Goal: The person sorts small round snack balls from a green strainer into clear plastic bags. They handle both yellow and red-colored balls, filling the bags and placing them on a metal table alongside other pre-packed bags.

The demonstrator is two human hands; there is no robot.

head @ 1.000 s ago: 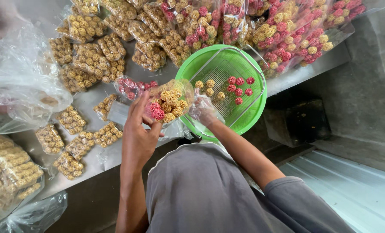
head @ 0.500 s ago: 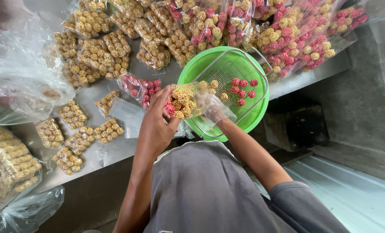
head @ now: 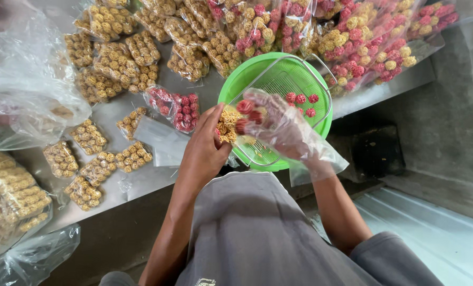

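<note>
Left hand (head: 207, 151) grasps a small packet (head: 228, 124) of yellow snack balls over the near rim of the green basket (head: 247, 79) on the worktop (head: 114, 114). Right hand (head: 279, 124), inside a clear bag, clutches red balls (head: 245, 107). Best to keep packet mouth open and over basket, so strays drop in

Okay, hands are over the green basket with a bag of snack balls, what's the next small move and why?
Probably drop the red balls held in the plastic-gloved right hand into the small bag that the left hand holds: they hang beside its yellow balls, above the green basket.
</note>
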